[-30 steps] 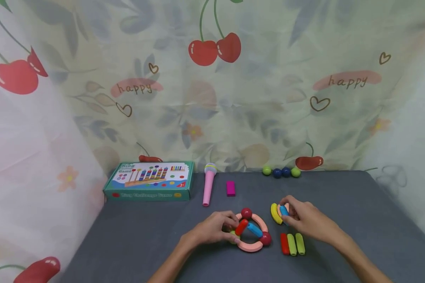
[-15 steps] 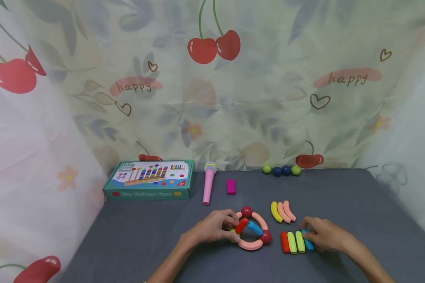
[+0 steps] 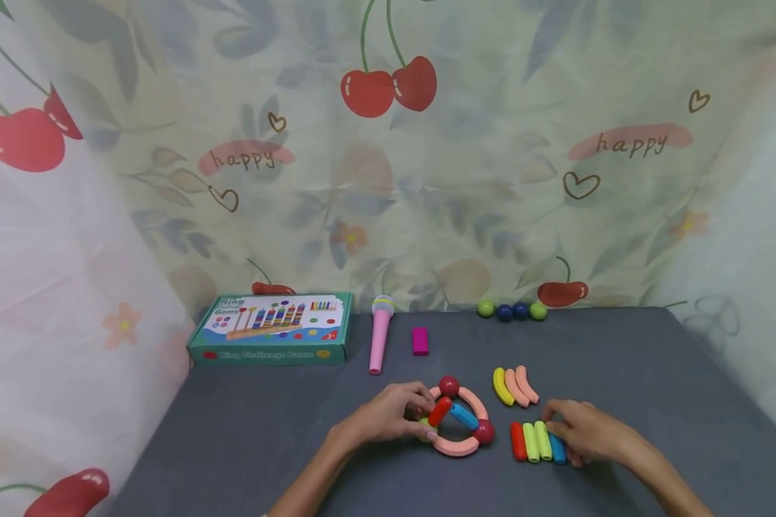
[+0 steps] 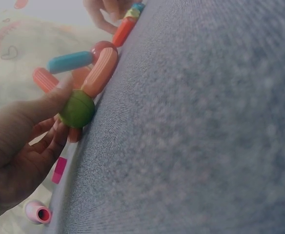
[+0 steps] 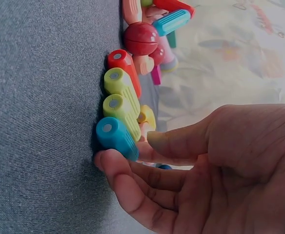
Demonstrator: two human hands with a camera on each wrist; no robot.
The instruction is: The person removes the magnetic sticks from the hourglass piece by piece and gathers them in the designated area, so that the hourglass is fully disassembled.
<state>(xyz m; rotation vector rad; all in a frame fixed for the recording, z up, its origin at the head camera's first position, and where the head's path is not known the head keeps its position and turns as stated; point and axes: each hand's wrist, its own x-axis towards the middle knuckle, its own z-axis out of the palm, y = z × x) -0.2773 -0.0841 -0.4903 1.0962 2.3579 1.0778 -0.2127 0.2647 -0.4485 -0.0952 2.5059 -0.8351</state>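
Observation:
My left hand (image 3: 391, 413) pinches the green ball (image 4: 77, 109) of a ring of magnetic pieces, low over the table. In the ring, curved pink sticks (image 3: 455, 447) join red balls (image 3: 483, 431); a red stick (image 3: 440, 412) and a blue stick (image 3: 463, 416) rise inward from it, their upper ends close together. My right hand (image 3: 591, 431) touches the outer side of another blue stick (image 5: 114, 134) with its fingers, the thumb standing off above. That blue stick lies at the end of a row beside two light green sticks (image 5: 118, 80) and a red stick (image 5: 124, 63).
Behind the row lie a curved yellow stick (image 3: 503, 387) and two curved pink sticks (image 3: 522, 386). Several green and blue balls (image 3: 504, 312) line the back edge. Farther left are a magenta block (image 3: 420, 341), a pink toy microphone (image 3: 379, 337) and a Ring Challenge Game box (image 3: 271, 330).
My right hand brought the blue stick from beside the curved pieces to the row's right end, then nudged it left, closing the row's gaps. My left hand keeps its hold on the ring.

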